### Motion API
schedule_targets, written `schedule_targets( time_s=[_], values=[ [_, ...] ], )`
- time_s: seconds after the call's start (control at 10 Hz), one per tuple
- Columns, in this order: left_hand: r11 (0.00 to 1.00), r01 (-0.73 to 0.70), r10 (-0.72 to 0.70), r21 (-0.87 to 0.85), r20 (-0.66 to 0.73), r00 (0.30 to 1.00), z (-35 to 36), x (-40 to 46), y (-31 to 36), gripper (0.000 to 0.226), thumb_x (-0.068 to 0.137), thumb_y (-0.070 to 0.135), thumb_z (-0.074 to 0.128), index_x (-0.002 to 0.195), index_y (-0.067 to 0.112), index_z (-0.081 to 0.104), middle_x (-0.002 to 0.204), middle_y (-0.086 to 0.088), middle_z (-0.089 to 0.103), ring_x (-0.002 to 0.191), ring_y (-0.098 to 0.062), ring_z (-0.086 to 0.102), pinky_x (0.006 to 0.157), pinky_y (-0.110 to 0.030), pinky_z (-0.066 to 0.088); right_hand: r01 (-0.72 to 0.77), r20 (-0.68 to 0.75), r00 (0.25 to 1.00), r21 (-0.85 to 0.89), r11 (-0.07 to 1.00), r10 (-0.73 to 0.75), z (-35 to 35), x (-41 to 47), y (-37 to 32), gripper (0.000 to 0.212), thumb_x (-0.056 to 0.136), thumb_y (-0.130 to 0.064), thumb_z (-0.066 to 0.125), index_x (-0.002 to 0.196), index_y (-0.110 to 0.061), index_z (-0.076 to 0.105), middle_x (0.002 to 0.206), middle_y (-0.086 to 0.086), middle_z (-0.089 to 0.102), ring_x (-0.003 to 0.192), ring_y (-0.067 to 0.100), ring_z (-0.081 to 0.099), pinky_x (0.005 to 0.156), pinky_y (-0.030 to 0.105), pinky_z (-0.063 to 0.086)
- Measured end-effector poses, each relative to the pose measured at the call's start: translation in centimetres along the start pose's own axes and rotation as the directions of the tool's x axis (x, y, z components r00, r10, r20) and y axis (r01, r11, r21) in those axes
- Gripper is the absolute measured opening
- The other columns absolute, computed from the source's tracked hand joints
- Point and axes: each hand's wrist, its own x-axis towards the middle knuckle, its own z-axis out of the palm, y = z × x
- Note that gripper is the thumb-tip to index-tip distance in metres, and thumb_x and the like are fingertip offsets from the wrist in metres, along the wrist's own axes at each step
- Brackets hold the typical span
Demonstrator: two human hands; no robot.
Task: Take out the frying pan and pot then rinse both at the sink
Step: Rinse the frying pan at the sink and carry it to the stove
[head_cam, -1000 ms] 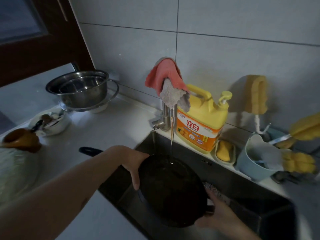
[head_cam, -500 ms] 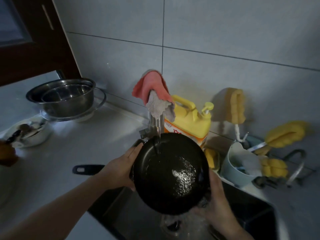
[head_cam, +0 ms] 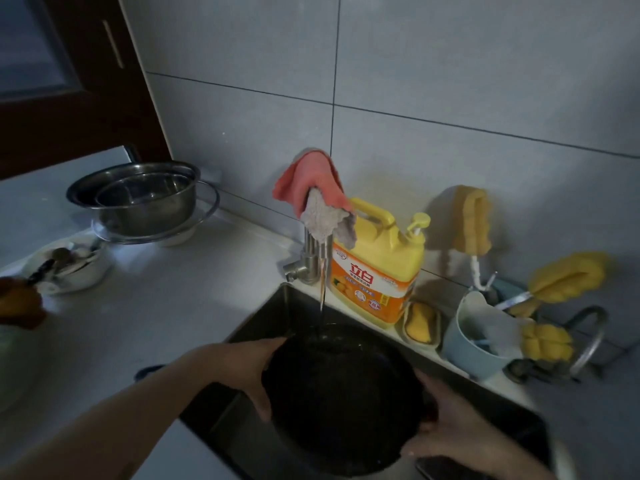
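Note:
A black frying pan (head_cam: pixel 341 400) is held level over the dark steel sink (head_cam: pixel 273 317), its hollow facing up. A thin stream from the steel tap (head_cam: pixel 313 258) falls onto the pan's far rim. My left hand (head_cam: pixel 256 370) grips the pan's left edge, thumb and fingers wrapped on the rim. My right hand (head_cam: pixel 450 433) holds the pan's near right edge. A steel pot (head_cam: pixel 138 199) with a smaller steel bowl nested in it stands on the counter at the back left.
A pink and grey cloth (head_cam: pixel 317 199) drapes over the tap. Yellow detergent jug (head_cam: pixel 377 268), soap dish (head_cam: pixel 420 325), blue cup (head_cam: pixel 474 344) and yellow sponges (head_cam: pixel 547 341) line the sink's back edge. A white dish (head_cam: pixel 65 263) sits on the left counter. A black handle tip (head_cam: pixel 149 370) shows behind my left arm.
The pan was tilted up on edge with water pouring out of it; it is now lowered and level under the stream, both hands still on its rim.

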Motion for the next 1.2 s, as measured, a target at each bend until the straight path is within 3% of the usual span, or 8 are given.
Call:
schedule_targets(
  time_s=[0.1,0.3,0.5,0.6,0.7,0.8,1.0,1.2],
  values=[
    [0.995,0.003,-0.003,0.095,-0.003,1.0,0.2,0.8,-2.6,0.148,0.051,0.046,0.089,0.148,0.031,-0.023,0.159,0.004,0.004,0.144,-0.014,0.014,0.116,-0.026,0.02,-0.073,-0.132,0.988,0.058,0.996,0.08,4.5,0.5,1.6,0.145,0.023,-0.061,0.096,0.14,-0.066,0.011,0.14,-0.034,0.028,0.123,-0.008,0.043,0.095,0.013,0.042],
    [0.97,0.026,0.014,0.24,-0.162,0.987,1.1,0.5,-3.4,0.148,0.049,0.052,0.087,0.145,0.039,-0.025,0.159,0.01,0.001,0.142,-0.015,0.023,0.113,-0.035,0.03,0.086,-0.221,0.972,0.024,0.996,-0.079,7.0,2.2,2.5,0.148,0.027,-0.065,0.093,0.126,-0.078,-0.016,0.132,-0.059,0.012,0.127,-0.022,0.026,0.101,-0.001,0.025],
    [0.994,0.019,0.028,0.106,-0.422,0.906,5.1,0.4,-2.8,0.142,0.051,0.054,0.082,0.147,0.038,-0.021,0.156,0.012,0.006,0.131,-0.01,0.037,0.097,-0.023,0.041,0.227,-0.338,0.905,-0.127,0.966,-0.258,4.8,2.1,2.7,0.142,0.048,-0.06,0.092,0.155,-0.045,0.0,0.158,-0.032,0.016,0.148,-0.002,0.019,0.119,0.025,0.024],
    [0.995,-0.025,0.071,0.093,-0.54,0.838,7.0,0.4,-2.5,0.133,0.066,0.049,0.08,0.146,0.037,-0.026,0.157,0.007,0.008,0.129,-0.015,0.043,0.099,-0.028,0.046,0.217,-0.388,0.886,-0.132,0.967,-0.252,3.9,1.6,2.6,0.14,0.048,-0.051,0.092,0.153,-0.05,-0.001,0.155,-0.04,0.011,0.143,-0.011,0.021,0.117,0.044,0.031],
    [0.995,-0.015,0.072,0.097,-0.616,0.785,8.1,0.0,-2.4,0.128,0.073,0.042,0.08,0.146,0.036,-0.026,0.158,-0.002,0.013,0.128,-0.023,0.046,0.103,-0.034,0.042,0.159,-0.437,0.86,-0.263,0.952,-0.264,3.6,0.9,2.3,0.144,0.053,-0.036,0.095,0.152,-0.049,-0.009,0.151,-0.047,0.001,0.135,-0.027,0.014,0.116,0.042,0.024],
    [0.993,-0.022,0.095,0.116,-0.675,0.731,8.1,-0.8,-2.1,0.121,0.076,0.045,0.077,0.148,0.033,-0.019,0.157,-0.011,0.021,0.135,-0.027,0.038,0.11,-0.04,0.035,0.156,-0.488,0.802,-0.386,0.909,-0.345,3.7,0.0,1.6,0.141,0.059,-0.027,0.094,0.157,-0.036,-0.007,0.162,-0.024,0.007,0.143,-0.017,0.01,0.117,0.034,0.025],
    [0.978,-0.083,0.202,0.193,-0.754,0.625,6.0,-2.9,-0.3,0.11,0.076,0.07,0.055,0.152,0.025,-0.01,0.149,-0.015,0.029,0.126,-0.033,0.045,0.097,-0.051,0.043,0.196,-0.548,0.663,-0.531,0.824,-0.511,3.9,-1.8,-0.3,0.134,0.062,-0.022,0.092,0.158,-0.02,-0.002,0.16,0.015,0.025,0.148,0.019,0.022,0.113,0.058,0.034],
    [0.955,-0.09,0.289,0.283,-0.817,0.498,3.5,-4.1,1.1,0.111,0.076,0.065,0.065,0.151,0.013,0.002,0.142,-0.023,0.034,0.113,-0.038,0.054,0.085,-0.056,0.054,0.225,-0.561,0.474,-0.669,0.709,-0.679,3.0,-3.5,-2.5,0.109,0.076,-0.043,0.072,0.152,-0.009,0.001,0.154,0.017,0.023,0.142,0.026,0.026,0.111,0.046,0.025]
  ],
)
